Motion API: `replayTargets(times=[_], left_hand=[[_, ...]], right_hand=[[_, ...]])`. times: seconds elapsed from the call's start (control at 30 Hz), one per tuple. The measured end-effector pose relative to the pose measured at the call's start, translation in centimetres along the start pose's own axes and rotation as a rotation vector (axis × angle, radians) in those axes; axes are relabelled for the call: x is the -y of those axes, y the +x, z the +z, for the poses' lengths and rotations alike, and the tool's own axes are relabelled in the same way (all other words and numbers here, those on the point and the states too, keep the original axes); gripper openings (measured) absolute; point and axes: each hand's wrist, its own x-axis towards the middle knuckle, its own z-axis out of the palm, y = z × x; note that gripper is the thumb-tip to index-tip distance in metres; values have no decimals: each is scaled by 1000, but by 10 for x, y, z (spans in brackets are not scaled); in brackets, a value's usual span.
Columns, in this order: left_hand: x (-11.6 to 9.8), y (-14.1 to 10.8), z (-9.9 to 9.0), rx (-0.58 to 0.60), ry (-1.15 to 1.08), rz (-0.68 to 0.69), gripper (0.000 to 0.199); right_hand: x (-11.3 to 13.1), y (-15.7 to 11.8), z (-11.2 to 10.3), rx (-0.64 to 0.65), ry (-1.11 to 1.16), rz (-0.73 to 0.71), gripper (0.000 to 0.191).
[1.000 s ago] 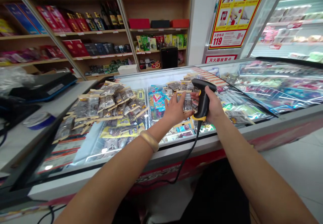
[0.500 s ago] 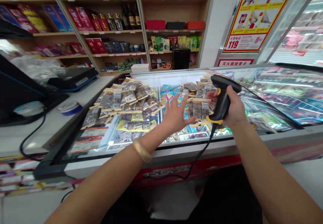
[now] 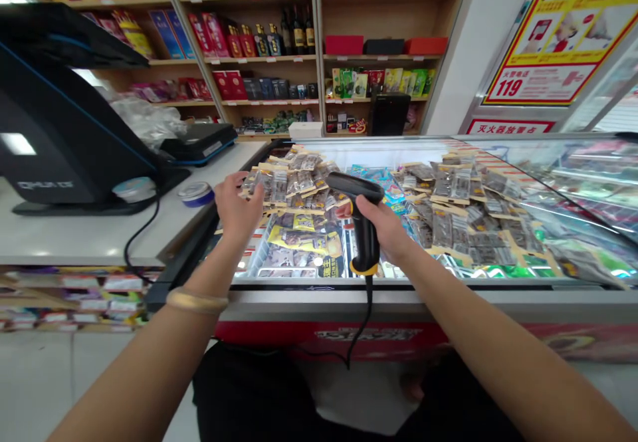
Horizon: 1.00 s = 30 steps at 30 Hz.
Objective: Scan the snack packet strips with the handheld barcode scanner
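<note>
My right hand is wrapped round the grip of a black and yellow barcode scanner, held above the glass top of a chest freezer. The scanner's head points left, and its cable drops over the freezer's front. My left hand is at the left edge of a pile of snack packets, thumb and fingers apart and slightly curled. Whether its fingertips touch a packet I cannot tell. These packets are clear with dark contents and tan edges. A second pile of the same packets lies right of the scanner.
Left of the freezer stands a counter with a black checkout machine, a round tape roll and a black scale. Stocked shelves line the back. Yellow bags show through the glass.
My left hand has moved left, from between the two piles to the left pile's edge. My right hand has carried the scanner left. The view has turned to the right pile and counter.
</note>
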Motion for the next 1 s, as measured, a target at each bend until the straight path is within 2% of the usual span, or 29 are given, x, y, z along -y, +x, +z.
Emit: replayTargets(times=[0.1, 0.2, 0.33, 0.43, 0.53, 0.6, 0.67, 0.73, 0.8, 0.87, 1.0], left_hand=[[6, 7, -2, 53, 91, -123, 34], [2, 8, 0, 169, 218, -111, 40], [0, 5, 4, 230, 288, -68, 44], [3, 3, 4, 203, 289, -44, 39], [7, 1, 1, 88, 226, 36, 31], [7, -3, -3, 31, 127, 103, 29], [5, -10, -7, 40, -37, 126, 31], [1, -19, -8, 157, -250, 93, 37], [-3, -27, -6, 340, -438, 48, 42], [-6, -33, -3, 478, -553, 21, 47], [-9, -36, 1, 536, -592, -4, 53]], right_hand=[[-7, 16, 14, 78, -4, 61, 55], [-11, 26, 17, 97, 69, 118, 56], [-15, 27, 13, 49, 131, 165, 56], [-15, 23, 9, 33, 140, 173, 53], [-13, 20, 7, 51, 126, 172, 52], [-12, 18, 7, 68, 105, 164, 53], [-12, 16, 7, 95, 81, 149, 54], [-11, 12, 7, 146, 54, 132, 54], [-10, 9, 7, 214, 23, 119, 53], [-9, 6, 8, 277, -12, 115, 53], [-8, 2, 9, 340, -75, 144, 53]])
